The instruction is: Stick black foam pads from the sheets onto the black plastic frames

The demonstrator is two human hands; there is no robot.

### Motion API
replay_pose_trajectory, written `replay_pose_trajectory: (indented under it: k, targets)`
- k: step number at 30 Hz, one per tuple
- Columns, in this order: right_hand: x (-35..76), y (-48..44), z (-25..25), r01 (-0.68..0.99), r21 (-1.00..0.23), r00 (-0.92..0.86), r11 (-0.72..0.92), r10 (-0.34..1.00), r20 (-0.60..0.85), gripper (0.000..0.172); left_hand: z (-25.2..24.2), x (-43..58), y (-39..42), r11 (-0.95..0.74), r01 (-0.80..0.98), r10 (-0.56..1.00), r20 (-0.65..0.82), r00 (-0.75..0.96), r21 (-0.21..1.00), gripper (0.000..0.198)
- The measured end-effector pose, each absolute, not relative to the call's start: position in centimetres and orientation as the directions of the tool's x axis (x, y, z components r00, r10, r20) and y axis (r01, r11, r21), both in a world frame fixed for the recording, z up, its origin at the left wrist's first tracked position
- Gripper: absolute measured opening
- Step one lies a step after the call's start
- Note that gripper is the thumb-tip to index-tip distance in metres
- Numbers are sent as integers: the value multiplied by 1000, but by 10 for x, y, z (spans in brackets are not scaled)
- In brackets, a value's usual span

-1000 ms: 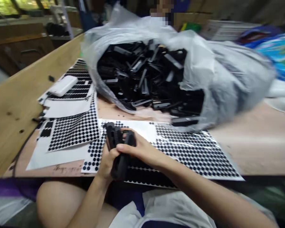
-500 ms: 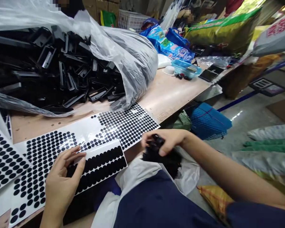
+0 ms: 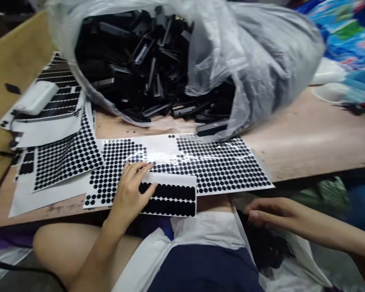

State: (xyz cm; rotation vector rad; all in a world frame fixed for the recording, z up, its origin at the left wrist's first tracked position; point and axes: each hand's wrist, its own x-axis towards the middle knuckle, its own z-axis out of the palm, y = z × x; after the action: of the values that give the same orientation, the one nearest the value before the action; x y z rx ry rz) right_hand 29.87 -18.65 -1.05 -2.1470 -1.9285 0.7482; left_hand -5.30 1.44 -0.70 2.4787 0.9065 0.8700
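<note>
My left hand [image 3: 131,190] lies on a narrow white sheet [image 3: 173,176] with two rows of overlapping black dots, fingers spread and thumb apart. This sheet overlaps a larger sheet of round black stickers [image 3: 225,166] along the table's front edge. My right hand [image 3: 269,213] hangs off the table at the right, fingers loosely bent and slightly blurred, with no object showing in it. Just below it a bag [image 3: 304,253] beside my lap holds dark pieces [image 3: 266,247], too dim to make out singly.
A large clear plastic bag [image 3: 273,61] full of black plastic parts [image 3: 146,69] covers the table's back. More dot sheets [image 3: 69,150] are stacked at the left, under a white box-shaped device [image 3: 38,97]. A blue basket [image 3: 361,87] stands at the far right.
The view has swung left. My right hand has gone lower over the bag beside my lap, and the black part it held no longer shows. My left hand stays on the narrow sheet.
</note>
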Motion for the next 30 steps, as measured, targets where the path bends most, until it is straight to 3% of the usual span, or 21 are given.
replay_pose_trajectory:
  k: [3, 6, 9, 12, 14, 16, 18, 21, 23, 26, 28, 30]
  targets:
    - [248, -126, -2, 887, -460, -91, 39, 991, -93, 51, -6, -53, 8, -661, 452, 733, 384, 561, 599, 56]
    - [184, -67, 6, 858, -462, -208, 223, 974, 85, 42, -7, -52, 4, -501, 394, 839, 321, 438, 771, 70]
    - [139, -27, 13, 829, -470, -283, 304, 952, 116, 26, -7, -54, 2, -359, 173, 910, 303, 283, 917, 62]
    - [121, -9, 16, 800, -550, -262, 240, 964, 40, 3, -3, -61, -1, -394, -27, 910, 394, 133, 919, 43]
    - [118, -5, 17, 790, -579, -256, 205, 967, -8, 7, 2, -64, -4, -390, -100, 890, 402, 213, 915, 24]
    - [116, -2, 19, 797, -565, -282, 215, 959, -32, 10, 6, -65, -5, -210, -151, 864, 255, 434, 966, 12]
    - [118, 6, 22, 807, -535, -315, 249, 948, -35, 12, 8, -64, -3, -6, -83, 804, 54, 593, 997, 14]
    - [133, 42, 34, 840, -466, -297, 277, 954, 32, 11, 6, -61, 4, 174, 35, 742, -155, 652, 984, 19]
    - [150, 82, 45, 896, -388, -174, 219, 974, 148, 17, 3, -61, 9, 262, -15, 731, -188, 656, 965, 25]
    - [179, 146, 55, 959, -272, 13, 77, 950, 313, 49, 0, -61, 14, 303, -111, 740, -160, 653, 947, 31]
    - [191, 176, 52, 974, -224, 38, 38, 944, 327, 66, -1, -62, 15, 306, -145, 747, -143, 650, 941, 33]
    - [197, 188, 43, 982, -188, 36, 29, 941, 336, 64, -1, -63, 14, 315, -167, 752, -139, 644, 934, 33]
